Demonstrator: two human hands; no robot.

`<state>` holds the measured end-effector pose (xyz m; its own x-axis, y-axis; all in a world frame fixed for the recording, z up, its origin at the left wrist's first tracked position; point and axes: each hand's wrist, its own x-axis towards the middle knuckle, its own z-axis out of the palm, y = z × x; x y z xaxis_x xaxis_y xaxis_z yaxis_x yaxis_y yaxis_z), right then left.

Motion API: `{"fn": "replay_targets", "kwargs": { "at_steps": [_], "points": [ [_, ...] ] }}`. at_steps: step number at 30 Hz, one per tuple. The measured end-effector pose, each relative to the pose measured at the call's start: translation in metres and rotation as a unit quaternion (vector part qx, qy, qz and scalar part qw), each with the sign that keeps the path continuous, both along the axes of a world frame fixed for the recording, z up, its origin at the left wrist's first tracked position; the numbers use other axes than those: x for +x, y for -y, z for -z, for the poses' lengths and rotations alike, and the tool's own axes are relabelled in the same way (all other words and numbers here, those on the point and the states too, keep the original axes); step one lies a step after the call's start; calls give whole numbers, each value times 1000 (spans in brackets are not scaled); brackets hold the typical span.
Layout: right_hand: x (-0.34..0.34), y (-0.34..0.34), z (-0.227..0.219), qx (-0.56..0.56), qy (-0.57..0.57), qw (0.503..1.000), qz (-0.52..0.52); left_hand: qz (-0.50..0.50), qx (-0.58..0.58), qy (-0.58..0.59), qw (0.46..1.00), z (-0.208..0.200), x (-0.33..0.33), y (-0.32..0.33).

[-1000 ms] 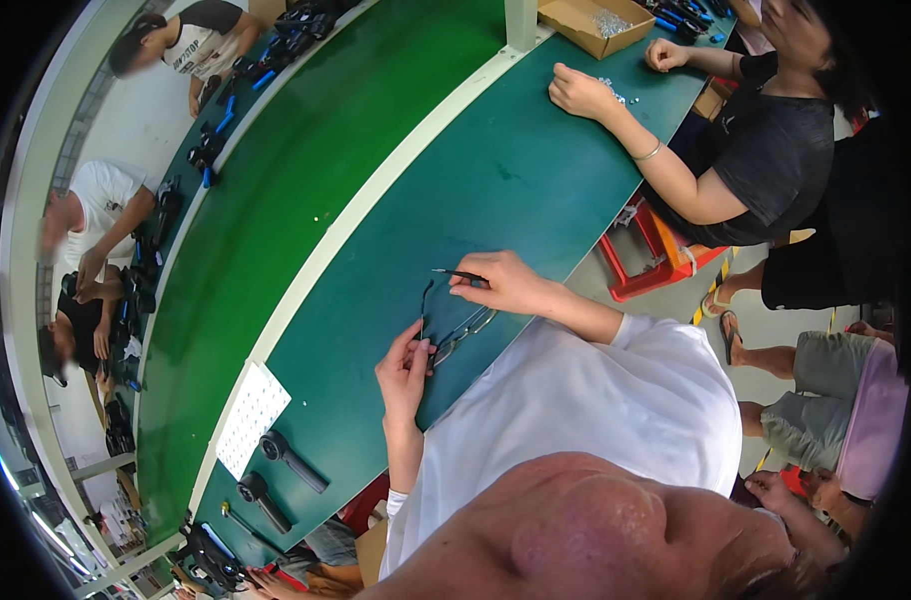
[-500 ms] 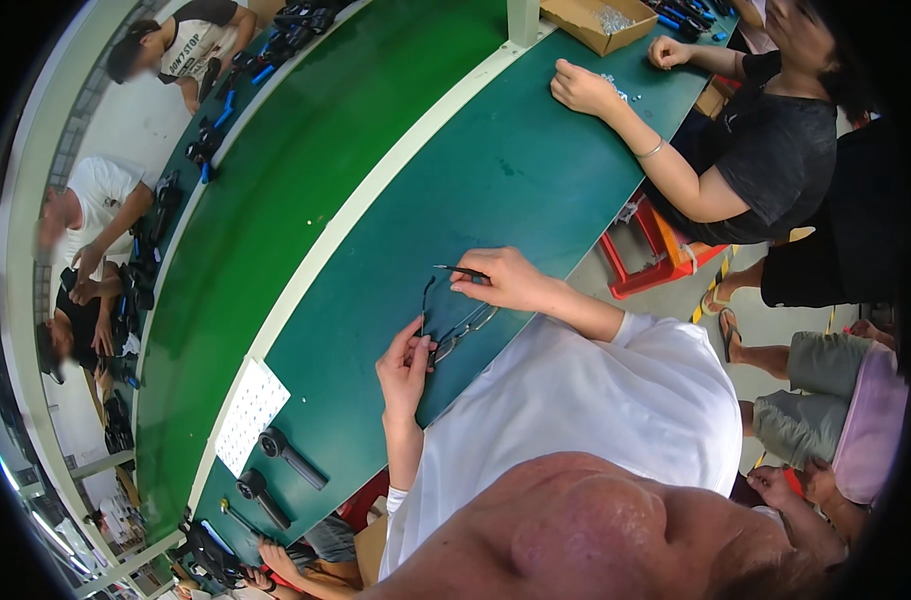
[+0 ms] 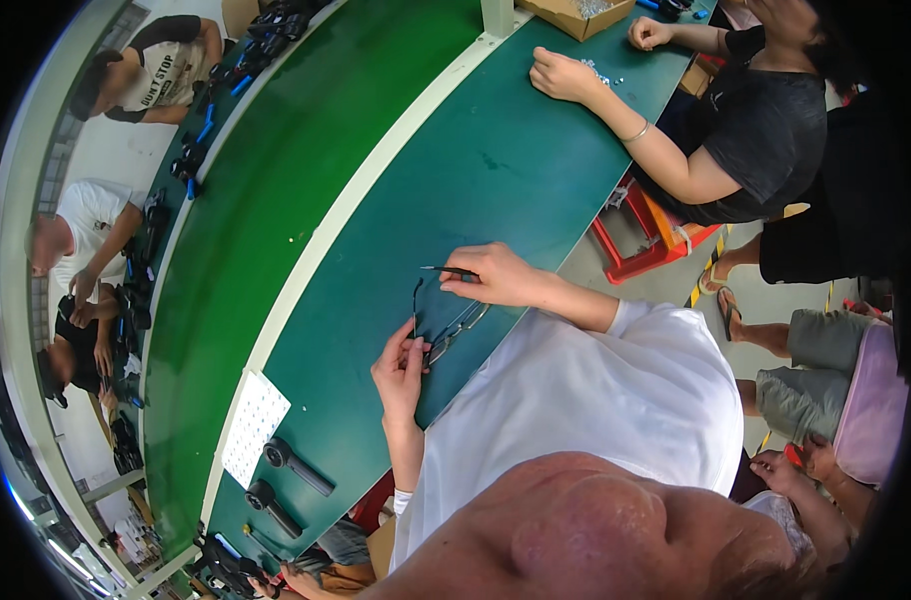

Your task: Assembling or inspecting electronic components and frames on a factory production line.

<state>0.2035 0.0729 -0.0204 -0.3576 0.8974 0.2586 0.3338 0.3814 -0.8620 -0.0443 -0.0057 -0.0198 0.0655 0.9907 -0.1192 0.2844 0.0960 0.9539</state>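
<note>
My left hand [image 3: 399, 374] is closed on a pair of eyeglasses [image 3: 460, 331], pinching them near a hinge. One dark temple arm sticks up past my fingertips, and the lenses lie toward my body. To the right, my right hand [image 3: 498, 275] is closed around a slim black tool [image 3: 454, 270] with a thin, pale pointed tip. That tip points left, just above the end of the raised temple arm, and I cannot tell whether they touch. Both hands are over the green tabletop [image 3: 376, 290], close to its near edge.
Left of my hands lie two black handheld fans [image 3: 298, 467] and a white sheet [image 3: 256, 428] with small marks. At the far right, a co-worker's hand [image 3: 566, 76] rests near small parts and a cardboard box [image 3: 582, 20]. A red stool [image 3: 636, 235] stands below the edge.
The whole view has shifted slightly. Both hands keep their grips on the eyeglasses and the black tool, with little change in their positions relative to each other.
</note>
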Motion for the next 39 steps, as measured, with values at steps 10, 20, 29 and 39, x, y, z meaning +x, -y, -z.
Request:
{"fn": "replay_targets", "kwargs": {
  "at_steps": [10, 20, 29, 39],
  "points": [
    [-1, 1, 1, 21, -17, 1000, 2, 19, -2, -11, 1000, 1, -4, 1],
    [-3, 0, 2, 6, -21, 1000, -19, -9, 4, -8, 1000, -1, 0, 1],
    [-5, 1, -8, -17, 5, 1000, 4, 8, 28, -2, 1000, 1, -2, -1],
    [-5, 3, -7, -14, 26, 999, 12, 15, 32, -5, 999, -4, -1, -1]
  ]
}}
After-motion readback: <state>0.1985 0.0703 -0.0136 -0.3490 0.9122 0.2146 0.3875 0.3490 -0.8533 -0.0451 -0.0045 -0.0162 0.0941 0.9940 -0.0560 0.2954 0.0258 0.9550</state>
